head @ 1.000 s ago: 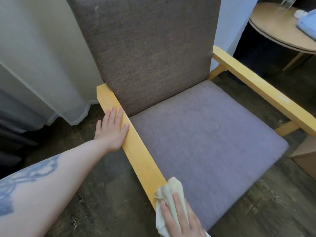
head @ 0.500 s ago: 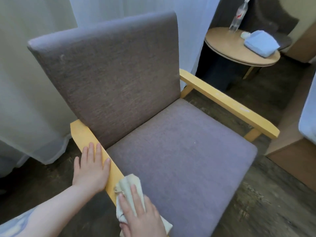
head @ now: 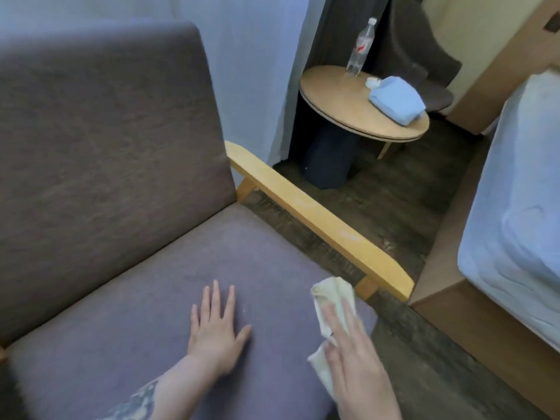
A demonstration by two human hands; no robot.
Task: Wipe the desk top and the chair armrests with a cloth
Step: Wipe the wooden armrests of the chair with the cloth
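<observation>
A grey upholstered chair (head: 106,131) with yellow wooden armrests fills the left of the view. Its right armrest (head: 318,219) runs diagonally toward the lower right. My left hand (head: 216,325) lies flat, fingers spread, on the seat cushion (head: 151,313). My right hand (head: 357,359) holds a cream cloth (head: 330,301) under its fingers, over the seat's front right corner, just short of the armrest's front end. The left armrest is out of view.
A round wooden table (head: 348,107) stands behind the armrest with a plastic bottle (head: 360,47) and a folded blue towel (head: 397,100) on it. A bed (head: 521,225) on a wooden base stands to the right. Dark wood floor (head: 394,192) lies between.
Both hands have left the left armrest. The left hand now rests on the seat, and the right hand carried the cloth across toward the right armrest. The view swung right.
</observation>
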